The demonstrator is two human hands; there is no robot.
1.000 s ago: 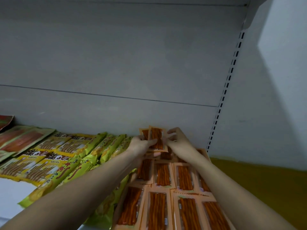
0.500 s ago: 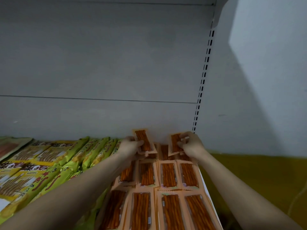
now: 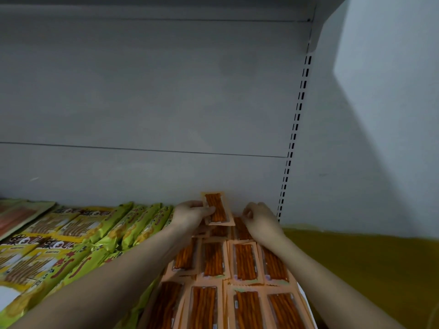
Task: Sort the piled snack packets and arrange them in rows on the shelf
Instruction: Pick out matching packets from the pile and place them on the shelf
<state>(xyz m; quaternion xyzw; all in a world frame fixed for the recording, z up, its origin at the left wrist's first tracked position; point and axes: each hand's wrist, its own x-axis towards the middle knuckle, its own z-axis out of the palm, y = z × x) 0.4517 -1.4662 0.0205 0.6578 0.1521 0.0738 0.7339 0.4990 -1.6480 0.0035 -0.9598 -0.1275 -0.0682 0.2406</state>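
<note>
placing at the back row: left hand (image 3: 192,213) pinching an orange packet (image 3: 216,208) upright against the shelf back (image 3: 142,176); right hand (image 3: 257,216) loosely curled, holding nothing. next, probably: laying it flat, aligned with orange rows (image 3: 240,262).
</note>
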